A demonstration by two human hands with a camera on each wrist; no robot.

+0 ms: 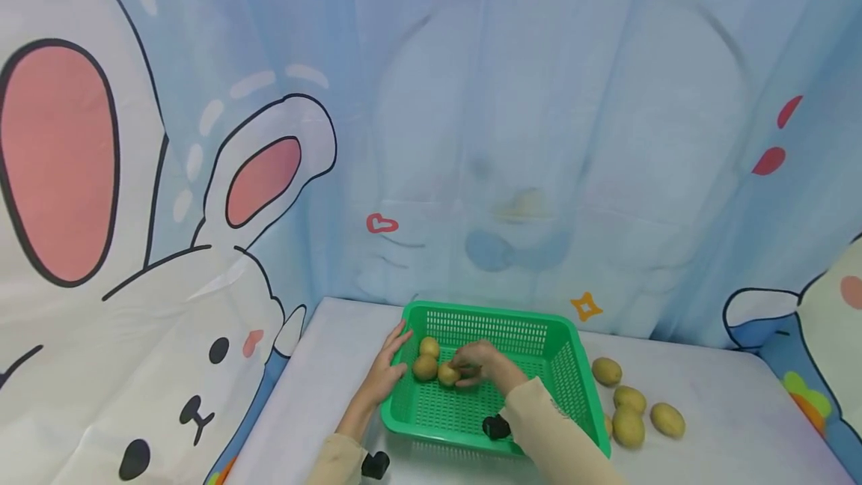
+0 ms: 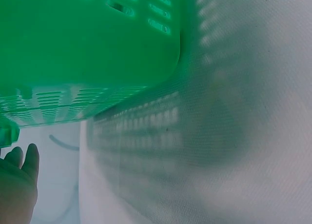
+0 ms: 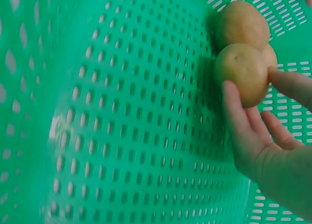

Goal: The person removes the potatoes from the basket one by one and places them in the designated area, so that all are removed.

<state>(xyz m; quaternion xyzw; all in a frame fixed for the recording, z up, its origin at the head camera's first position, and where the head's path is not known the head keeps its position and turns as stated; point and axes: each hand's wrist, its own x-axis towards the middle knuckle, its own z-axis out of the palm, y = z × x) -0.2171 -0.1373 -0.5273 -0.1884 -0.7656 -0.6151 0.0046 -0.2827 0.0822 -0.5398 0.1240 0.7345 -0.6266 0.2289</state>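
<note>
A green plastic basket (image 1: 465, 432) with slotted walls stands on the white-covered table. Inside it, near the left wall, my right hand (image 1: 481, 364) holds a potato (image 3: 241, 72) between thumb and fingers. Two more potatoes lie beside that one: a nearer potato (image 1: 425, 367) and a farther potato (image 1: 429, 348). At the basket's left rim is my left hand (image 1: 385, 376), its fingers fairly straight and spread along the outside. The left wrist view catches only part of the left hand (image 2: 19, 185), below the basket's edge.
Right of the basket several loose potatoes (image 1: 629, 426) lie on the table (image 1: 727, 410), one partly hidden by the rim. Behind the table hangs a blue curtain (image 1: 431, 133) with cartoon prints. A black wrist device (image 1: 375, 464) sits at the left sleeve.
</note>
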